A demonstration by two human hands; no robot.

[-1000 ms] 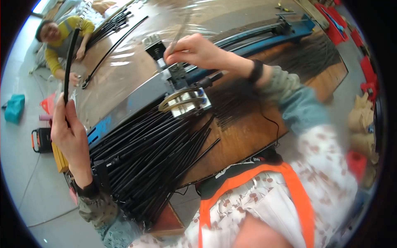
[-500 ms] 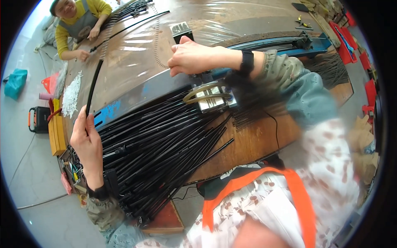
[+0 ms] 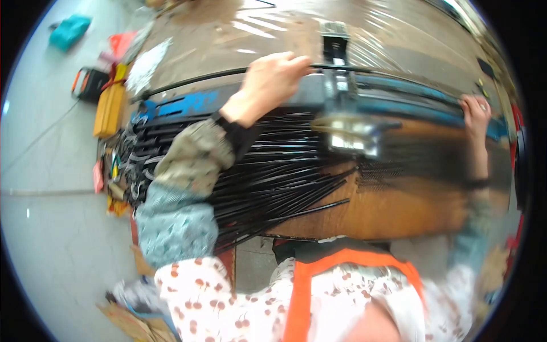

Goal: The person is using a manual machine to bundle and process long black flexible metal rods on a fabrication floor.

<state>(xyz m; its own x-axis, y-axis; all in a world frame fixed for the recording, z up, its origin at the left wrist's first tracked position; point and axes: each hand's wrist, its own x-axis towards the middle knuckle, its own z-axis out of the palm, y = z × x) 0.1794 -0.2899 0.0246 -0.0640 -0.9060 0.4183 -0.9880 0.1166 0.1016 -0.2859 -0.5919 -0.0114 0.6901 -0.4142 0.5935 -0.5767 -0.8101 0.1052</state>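
Note:
My left hand [image 3: 276, 82] is closed on a long black rod [image 3: 213, 74], its fingertips by the upright metal clamp [image 3: 336, 57] with a block top. The rod slants down to the left over the metal bench edge. A dark line continues right of the clamp; whether it is the same rod I cannot tell. At the far right my right hand [image 3: 476, 111] is closed at the end of a blue metal rail [image 3: 410, 105]; its fingers hide what they hold. Below the clamp sits a blurred silver block [image 3: 353, 139] with yellowish tubes. Many black rods [image 3: 273, 165] lie heaped left of it.
Thin dark pieces [image 3: 382, 171] lie on the wooden tabletop [image 3: 319, 219]. At the left are a pile of small white pieces [image 3: 149, 65], a yellow box [image 3: 109, 111] and a black-and-orange case [image 3: 91, 84]. Plastic sheeting [image 3: 376, 28] covers the far table.
My left hand has moved right along the bench to the clamp. My right hand has gone from above the clamp to the rail's far right end. The view has shifted; the co-worker is out of sight.

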